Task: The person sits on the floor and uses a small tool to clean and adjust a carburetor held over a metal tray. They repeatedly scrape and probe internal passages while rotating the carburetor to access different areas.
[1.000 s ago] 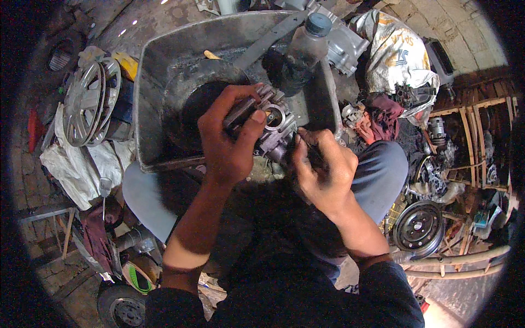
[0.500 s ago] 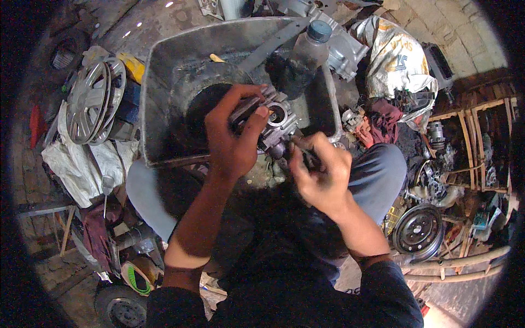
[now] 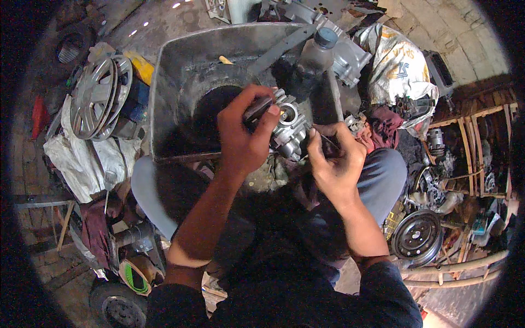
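Note:
Over the near side of a dark grey basin (image 3: 156, 106), I hold a small metal carburetor (image 3: 290, 133) with a round open bore facing up. My left hand (image 3: 243, 134) is closed round its left side, the thumb pressing near the bore. A dark, block-like part (image 3: 257, 108) sits under those fingers. My right hand (image 3: 338, 167) is pinched at the carburetor's lower right edge. Something dark shows between its fingers, too shadowed to name.
In the basin stand a clear bottle (image 3: 315, 60) with a blue cap and dark liquid, and a flat metal strip (image 3: 281, 49). Hubcaps (image 3: 94, 98) lie at left, a white sack (image 3: 398, 65) at far right. A black wheel rim (image 3: 416, 235) is beside my right knee.
Both hands and the carburetor have shifted slightly right in the picture, as has the basin. My right hand's fingers now sit at the carburetor's side, lower than its bore.

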A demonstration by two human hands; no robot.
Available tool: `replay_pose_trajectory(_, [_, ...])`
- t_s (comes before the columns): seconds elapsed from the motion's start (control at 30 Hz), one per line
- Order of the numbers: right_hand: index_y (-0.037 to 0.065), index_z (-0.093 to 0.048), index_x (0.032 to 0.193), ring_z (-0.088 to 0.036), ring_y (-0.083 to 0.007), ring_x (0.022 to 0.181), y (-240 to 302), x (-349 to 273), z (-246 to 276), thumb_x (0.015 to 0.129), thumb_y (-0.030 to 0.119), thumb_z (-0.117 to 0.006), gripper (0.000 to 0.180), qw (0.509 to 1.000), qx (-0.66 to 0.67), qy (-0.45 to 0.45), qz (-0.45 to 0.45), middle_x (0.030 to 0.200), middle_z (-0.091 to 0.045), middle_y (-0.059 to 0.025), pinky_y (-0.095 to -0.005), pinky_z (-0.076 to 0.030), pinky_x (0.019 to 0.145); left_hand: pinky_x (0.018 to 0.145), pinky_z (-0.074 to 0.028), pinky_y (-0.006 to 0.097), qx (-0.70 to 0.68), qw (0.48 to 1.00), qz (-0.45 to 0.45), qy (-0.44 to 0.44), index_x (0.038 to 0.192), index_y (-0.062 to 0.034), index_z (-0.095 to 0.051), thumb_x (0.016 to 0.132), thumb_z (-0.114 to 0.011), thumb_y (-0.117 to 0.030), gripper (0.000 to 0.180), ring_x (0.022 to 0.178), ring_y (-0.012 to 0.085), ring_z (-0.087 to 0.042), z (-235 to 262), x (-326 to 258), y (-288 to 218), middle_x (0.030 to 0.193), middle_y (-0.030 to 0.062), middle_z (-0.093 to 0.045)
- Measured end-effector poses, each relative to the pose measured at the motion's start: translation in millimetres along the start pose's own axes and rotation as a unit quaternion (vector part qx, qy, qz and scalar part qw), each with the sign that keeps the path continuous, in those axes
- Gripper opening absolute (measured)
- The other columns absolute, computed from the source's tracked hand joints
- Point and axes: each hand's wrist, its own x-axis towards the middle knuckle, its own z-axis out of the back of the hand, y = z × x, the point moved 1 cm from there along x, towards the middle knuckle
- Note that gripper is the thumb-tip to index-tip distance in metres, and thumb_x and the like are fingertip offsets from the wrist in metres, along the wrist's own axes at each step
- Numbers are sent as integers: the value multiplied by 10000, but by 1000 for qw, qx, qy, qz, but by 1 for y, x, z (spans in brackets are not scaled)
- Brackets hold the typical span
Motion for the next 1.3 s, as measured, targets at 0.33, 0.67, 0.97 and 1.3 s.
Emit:
replay_pose_trajectory(0.33, [-14,-667,895,-621,-131,590,-1,-4,-1,847,-11,-735,83,999,35,32,17,762,-692,-115,-297,-471,538,720,-494,303,-6,1000,-14,5,1006,-19,-646,918,-658,-179,183,766,124,-615,2,-1,3,833,70,-662])
replay_pose_trajectory(0.67, [-23,-626,854,-506,-56,632,6,-4,0,903,-10,-704,93,992,76,92,-34,724,-617,-25,-238,-403,576,716,-491,312,-11,1000,-25,11,1012,-23,-637,911,-665,-174,184,761,143,-610,-3,-1,3,830,76,-647])
replay_pose_trajectory(0.97, [8,-593,772,-472,-35,652,0,24,15,884,47,-714,169,964,105,213,-117,690,-560,33,-246,-357,563,712,-493,323,-3,998,-60,7,1017,-17,-635,901,-658,-150,178,757,166,-618,-6,0,8,837,90,-645])
replay_pose_trajectory(1.3, [-18,-651,876,-581,-80,676,0,14,18,867,17,-701,62,986,95,102,-89,731,-662,-67,-277,-453,595,748,-494,288,-9,1000,-3,4,1023,-15,-642,947,-648,-142,149,809,116,-614,-1,1,3,862,58,-663])
